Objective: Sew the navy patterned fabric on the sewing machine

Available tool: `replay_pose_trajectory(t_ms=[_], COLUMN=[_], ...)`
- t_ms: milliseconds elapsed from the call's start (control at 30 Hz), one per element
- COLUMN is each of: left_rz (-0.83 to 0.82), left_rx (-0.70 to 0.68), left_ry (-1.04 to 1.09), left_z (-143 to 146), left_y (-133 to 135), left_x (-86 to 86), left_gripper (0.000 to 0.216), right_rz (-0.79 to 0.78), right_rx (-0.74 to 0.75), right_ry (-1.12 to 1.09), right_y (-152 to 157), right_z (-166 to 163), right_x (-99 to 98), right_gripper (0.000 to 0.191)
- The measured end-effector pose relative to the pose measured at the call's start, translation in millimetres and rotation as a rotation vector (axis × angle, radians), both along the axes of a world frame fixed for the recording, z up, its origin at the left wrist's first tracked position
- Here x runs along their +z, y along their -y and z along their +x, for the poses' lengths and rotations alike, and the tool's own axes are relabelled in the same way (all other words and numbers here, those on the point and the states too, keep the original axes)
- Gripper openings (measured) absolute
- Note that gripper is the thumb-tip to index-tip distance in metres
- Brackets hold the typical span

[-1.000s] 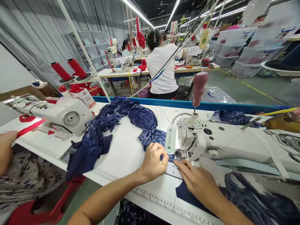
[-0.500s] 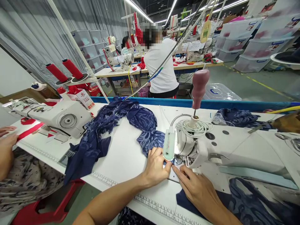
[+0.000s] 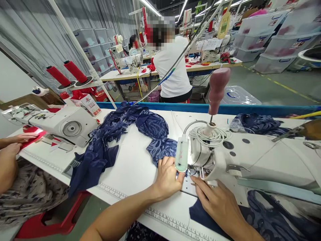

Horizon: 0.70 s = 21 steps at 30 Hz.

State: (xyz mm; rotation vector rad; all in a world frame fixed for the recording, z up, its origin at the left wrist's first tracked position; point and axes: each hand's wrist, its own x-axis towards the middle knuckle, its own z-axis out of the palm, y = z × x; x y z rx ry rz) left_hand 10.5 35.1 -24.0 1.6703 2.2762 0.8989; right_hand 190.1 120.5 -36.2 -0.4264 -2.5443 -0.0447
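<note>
One navy patterned fabric [image 3: 160, 149], rumpled, under both hands [image 3: 168, 179].

One head-worn view, looking forward and down; close over the sewing table [image 3: 130, 167] (workshop behind).

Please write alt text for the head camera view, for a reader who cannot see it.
Two bare hands, left hand and right hand, press navy patterned fabric at the needle of a white sewing machine on a white table. Beside them, another person's hands hold red fabric at a second machine.
</note>
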Motion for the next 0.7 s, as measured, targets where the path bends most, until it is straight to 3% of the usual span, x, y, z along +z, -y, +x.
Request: replay_pose_trajectory(t_ms=[400,567,700], left_rz=[0.004,0.019,0.089], left_rx=[-0.012,-0.113,-0.267], left_ry=[-0.072,-0.180,-0.438], left_z=[-1,-9,-14], left_y=[-2,7,16], left_x=[-4.5,9.9,23.5], left_gripper=[0.008,0.011,0.023], right_rz=[0.134,0.118,0.064], right_rx=[0.016,-0.028,-0.002], right_ry=[0.096,0.103,0.077], right_y=[4,5,5], right_z=[-11,-11,-11], right_x=[0.0,-5.2,-4.6], right_gripper=[0.042,0.038,0.037])
